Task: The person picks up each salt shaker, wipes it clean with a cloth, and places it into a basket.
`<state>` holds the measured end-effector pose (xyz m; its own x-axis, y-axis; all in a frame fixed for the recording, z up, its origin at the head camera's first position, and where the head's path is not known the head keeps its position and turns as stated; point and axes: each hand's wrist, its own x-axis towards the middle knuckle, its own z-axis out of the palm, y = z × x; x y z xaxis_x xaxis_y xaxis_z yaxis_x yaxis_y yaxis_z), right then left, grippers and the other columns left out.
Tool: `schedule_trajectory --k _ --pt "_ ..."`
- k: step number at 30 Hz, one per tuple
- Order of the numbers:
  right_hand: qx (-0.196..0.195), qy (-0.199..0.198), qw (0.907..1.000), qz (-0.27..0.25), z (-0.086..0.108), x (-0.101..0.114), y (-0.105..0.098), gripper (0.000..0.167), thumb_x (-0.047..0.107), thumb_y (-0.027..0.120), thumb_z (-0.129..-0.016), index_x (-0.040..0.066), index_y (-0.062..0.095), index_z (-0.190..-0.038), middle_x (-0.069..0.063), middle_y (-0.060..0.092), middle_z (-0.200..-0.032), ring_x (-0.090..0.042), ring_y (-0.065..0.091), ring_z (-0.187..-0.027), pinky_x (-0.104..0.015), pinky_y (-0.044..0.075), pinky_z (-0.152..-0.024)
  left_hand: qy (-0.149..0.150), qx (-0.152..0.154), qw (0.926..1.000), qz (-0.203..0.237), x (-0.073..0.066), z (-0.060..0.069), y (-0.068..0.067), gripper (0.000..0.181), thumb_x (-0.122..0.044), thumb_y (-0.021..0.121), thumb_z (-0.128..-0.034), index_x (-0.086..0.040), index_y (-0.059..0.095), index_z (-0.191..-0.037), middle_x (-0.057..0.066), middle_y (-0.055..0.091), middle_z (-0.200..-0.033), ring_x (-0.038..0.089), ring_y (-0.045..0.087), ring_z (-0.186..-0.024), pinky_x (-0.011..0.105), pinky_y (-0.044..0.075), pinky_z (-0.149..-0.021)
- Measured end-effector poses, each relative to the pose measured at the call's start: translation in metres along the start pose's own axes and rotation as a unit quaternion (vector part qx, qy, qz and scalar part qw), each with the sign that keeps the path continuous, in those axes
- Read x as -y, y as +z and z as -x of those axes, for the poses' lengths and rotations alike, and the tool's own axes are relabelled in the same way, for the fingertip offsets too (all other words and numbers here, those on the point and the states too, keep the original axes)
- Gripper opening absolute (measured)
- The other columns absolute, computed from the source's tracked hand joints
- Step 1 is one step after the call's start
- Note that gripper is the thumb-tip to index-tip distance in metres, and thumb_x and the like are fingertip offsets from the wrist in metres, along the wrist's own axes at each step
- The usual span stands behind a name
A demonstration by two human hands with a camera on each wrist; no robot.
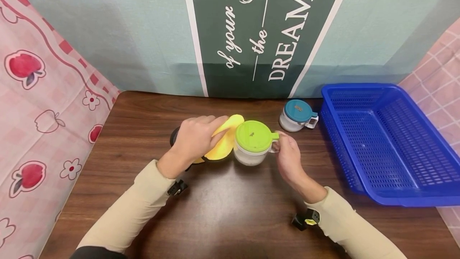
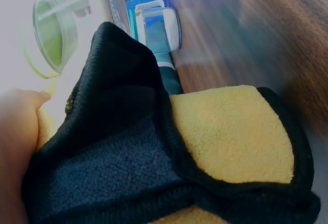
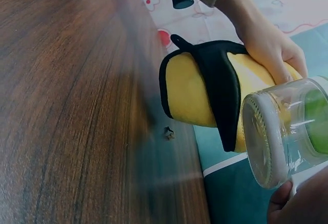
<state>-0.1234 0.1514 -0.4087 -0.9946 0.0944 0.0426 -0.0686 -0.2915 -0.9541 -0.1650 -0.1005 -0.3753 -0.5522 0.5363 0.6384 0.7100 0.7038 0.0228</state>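
Note:
My right hand [image 1: 288,153] grips the handle of a clear jar [image 1: 250,157] with a lime-green lid [image 1: 254,136]. The jar's base [image 3: 259,139] shows lifted off the table in the right wrist view. My left hand [image 1: 195,136] pinches a yellow cloth [image 1: 221,147] with black edging and a black band [image 3: 218,88]. A fold of this cloth touches or nearly touches the jar's left side. In the left wrist view the cloth's dark underside [image 2: 110,157] hides most of the fingers.
Behind my right hand stands a similar jar with a teal lid [image 1: 299,111]. A blue plastic basket [image 1: 353,171] occupies the table's right side. A printed curtain [image 1: 143,43] hangs along the back edge of the wooden table [image 1: 215,219]. Something small and star-shaped [image 3: 169,133] shows on the tabletop.

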Motion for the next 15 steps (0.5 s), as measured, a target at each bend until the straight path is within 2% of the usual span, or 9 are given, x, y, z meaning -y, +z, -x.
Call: schedule_trajectory --k 8,15 --pt "0.013 -0.003 0.9999 0.001 0.0 0.0 0.002 0.027 0.0 0.029 -0.092 0.009 0.028 -0.066 0.002 0.024 -0.064 -0.017 0.021 -0.062 -0.036 0.016 -0.066 0.021 0.004 0.9997 0.012 0.0 -0.007 0.0 0.022 -0.028 0.067 -0.0976 -0.015 0.071 -0.114 0.002 0.061 -0.074 0.021 0.059 -0.058 0.035 0.047 -0.048" --pt "0.017 -0.003 0.9999 0.002 0.001 0.0 0.004 0.028 0.0 0.03 -0.091 0.01 0.028 -0.065 0.001 0.024 -0.063 -0.016 0.022 -0.061 -0.032 0.019 -0.063 0.023 0.026 0.9989 0.031 0.003 -0.013 0.001 0.021 -0.02 0.069 -0.0957 -0.016 0.073 -0.116 0.0 0.068 -0.088 0.018 0.063 -0.064 0.033 0.049 -0.051"
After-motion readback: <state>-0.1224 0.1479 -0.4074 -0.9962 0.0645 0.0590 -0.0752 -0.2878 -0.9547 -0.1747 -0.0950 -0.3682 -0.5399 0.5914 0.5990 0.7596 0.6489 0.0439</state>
